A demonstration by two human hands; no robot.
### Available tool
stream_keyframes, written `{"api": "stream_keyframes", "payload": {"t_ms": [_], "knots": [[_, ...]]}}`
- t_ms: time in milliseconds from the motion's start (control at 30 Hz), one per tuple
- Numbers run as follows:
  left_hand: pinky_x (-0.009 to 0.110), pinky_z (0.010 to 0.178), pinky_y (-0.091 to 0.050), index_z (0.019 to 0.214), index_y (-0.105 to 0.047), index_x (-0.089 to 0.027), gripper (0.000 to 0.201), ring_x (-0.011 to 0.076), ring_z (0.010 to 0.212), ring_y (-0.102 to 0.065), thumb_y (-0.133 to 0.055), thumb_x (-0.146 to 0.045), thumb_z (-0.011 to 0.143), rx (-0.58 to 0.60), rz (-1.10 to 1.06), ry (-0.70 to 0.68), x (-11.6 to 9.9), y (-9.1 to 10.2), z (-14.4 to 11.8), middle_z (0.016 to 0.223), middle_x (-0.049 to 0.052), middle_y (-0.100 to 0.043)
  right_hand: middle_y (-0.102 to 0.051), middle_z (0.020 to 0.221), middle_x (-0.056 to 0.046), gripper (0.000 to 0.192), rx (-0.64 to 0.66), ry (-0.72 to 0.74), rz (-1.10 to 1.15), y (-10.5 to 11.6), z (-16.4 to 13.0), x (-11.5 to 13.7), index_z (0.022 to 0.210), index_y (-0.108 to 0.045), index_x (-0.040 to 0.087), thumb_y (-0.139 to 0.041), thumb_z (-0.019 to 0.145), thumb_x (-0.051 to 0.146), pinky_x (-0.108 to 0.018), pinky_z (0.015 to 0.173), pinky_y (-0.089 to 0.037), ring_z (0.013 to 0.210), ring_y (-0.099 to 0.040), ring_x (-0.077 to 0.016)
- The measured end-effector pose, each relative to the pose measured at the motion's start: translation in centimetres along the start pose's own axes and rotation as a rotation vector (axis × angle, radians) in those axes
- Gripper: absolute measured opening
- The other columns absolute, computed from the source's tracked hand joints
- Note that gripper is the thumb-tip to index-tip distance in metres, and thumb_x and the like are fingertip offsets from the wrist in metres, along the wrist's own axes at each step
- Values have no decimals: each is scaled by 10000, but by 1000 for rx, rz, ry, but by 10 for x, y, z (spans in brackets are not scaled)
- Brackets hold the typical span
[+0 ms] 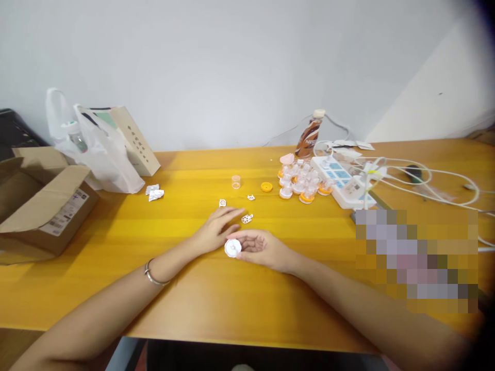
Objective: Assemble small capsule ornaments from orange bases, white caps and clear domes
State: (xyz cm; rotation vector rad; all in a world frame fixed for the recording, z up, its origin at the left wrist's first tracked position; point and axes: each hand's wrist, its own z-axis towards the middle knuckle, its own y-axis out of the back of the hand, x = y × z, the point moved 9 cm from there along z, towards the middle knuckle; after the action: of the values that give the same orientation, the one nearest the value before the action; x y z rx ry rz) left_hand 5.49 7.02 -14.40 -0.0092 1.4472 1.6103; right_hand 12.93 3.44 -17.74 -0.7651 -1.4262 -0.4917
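My right hand point(260, 246) lies palm up on the yellow table point(232, 299), fingertips pinching a small round white plastic part point(232, 248). My left hand point(217, 226) rests beside it, palm down, fingers stretched toward the white part and touching it; a bracelet is on that wrist. Small white lattice pieces point(247, 218) lie just beyond the fingers, with two more further back. A clear little cup point(235, 181) and an orange cap point(266, 186) stand further back.
A cluster of clear and orange small containers point(303, 181) sits at the back right beside a white power strip point(342, 181), cables and a brown bottle point(309, 136). An open cardboard box point(36, 201), a plastic bag point(98, 152) and foil scraps point(154, 192) are at left.
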Motion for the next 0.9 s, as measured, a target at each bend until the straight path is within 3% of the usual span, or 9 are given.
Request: {"api": "stream_keyframes", "payload": {"t_ms": [167, 333, 400, 500, 633, 733, 800, 900], "knots": [[444, 967, -284, 1313, -355, -301, 566, 263, 1171, -392, -554, -356, 786, 163, 199, -98, -10, -17, 0, 1339, 84, -407, -647, 916, -26, 379, -10, 22, 9, 0, 2, 3, 1009, -605, 189, -719, 652, 248, -341, 902, -435, 858, -609, -129], [395, 961, -311, 1247, -443, -240, 387, 215, 1128, -444, -431, -305, 866, -44, 201, -100, -10, -2, 14, 1251, 89, -485, -641, 951, -35, 397, 5, 12, 12, 0, 0, 2, 1024, -603, 192, -721, 651, 260, -331, 893, -440, 877, -607, -130], [373, 958, -330, 1210, -473, -213, 349, 203, 1106, -461, -410, -283, 874, -100, 191, -114, -11, 3, 32, 1200, 88, -515, -645, 959, -37, 395, 47, -11, 33, -2, 0, 0, 1032, -601, 192, -716, 659, 252, -323, 895, -437, 882, -609, -124], [356, 972, -335, 1197, -472, -163, 352, 199, 1098, -469, -427, -252, 860, -87, 173, -145, -15, -2, 75, 1172, 102, -525, -653, 951, -31, 375, 100, -38, 74, -5, -2, -2, 1010, -609, 188, -719, 654, 229, -305, 891, -437, 869, -614, -111], [392, 1005, -299, 1196, -464, -102, 428, 246, 1136, -450, -534, -220, 790, -5, 116, -48, -7, -29, 135, 1200, 149, -510, -655, 962, -34, 392, 143, -51, 94, -7, -4, -2, 1007, -613, 184, -732, 635, 223, -292, 872, -448, 859, -618, -108], [417, 962, -347, 996, -591, -104, 255, 260, 1044, -523, -563, -146, 746, 35, 74, -10, -3, -44, 159, 1044, 138, -603, -652, 983, -39, 402, 167, -56, 95, -7, -5, -2, 1018, -611, 186, -730, 636, 223, -283, 866, -451, 872, -615, -107], [417, 920, -391, 915, -615, -96, 176, 252, 989, -557, -533, -122, 761, 35, 34, 32, -1, -42, 159, 979, 141, -626, -653, 982, -39, 405, 170, -58, 98, -7, -5, -3, 1020, -611, 187, -731, 634, 222, -279, 863, -453, 871, -616, -106], [356, 822, -478, 1079, -548, -96, 271, 202, 945, -591, -447, -162, 836, 20, -73, 94, -1, -18, 134, 1070, 152, -601, -660, 963, -41, 413, 151, -57, 102, -5, -4, -4, 1016, -612, 184, -738, 626, 238, -288, 859, -456, 861, -621, -113]]}}
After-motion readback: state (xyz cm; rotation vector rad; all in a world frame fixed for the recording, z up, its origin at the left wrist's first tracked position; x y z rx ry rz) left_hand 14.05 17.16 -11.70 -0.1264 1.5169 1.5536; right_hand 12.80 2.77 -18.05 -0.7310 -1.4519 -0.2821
